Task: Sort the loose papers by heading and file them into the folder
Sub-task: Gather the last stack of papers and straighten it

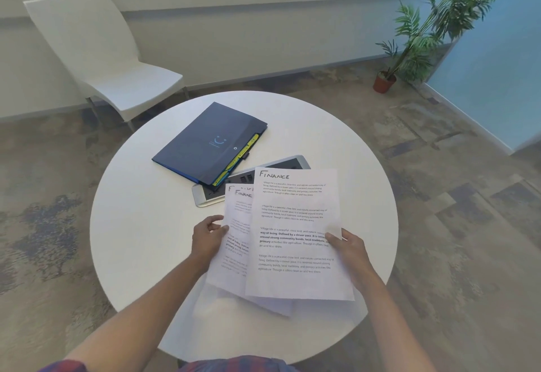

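White sheets headed "FINANCE" fan out at lower centre of the frame above the round worktop [140,225]. The front sheet [295,234] runs its long axis top to bottom, heading toward the frame's top; the right hand [349,247] pinches its right edge. The left hand [206,238] pinches the rear sheets [235,243], similarly headed, tilted slightly rightward. A dark blue folder [209,142] with yellow tabs lies closed at centre, long axis diagonal, partly overlapping a silver power panel [263,178].
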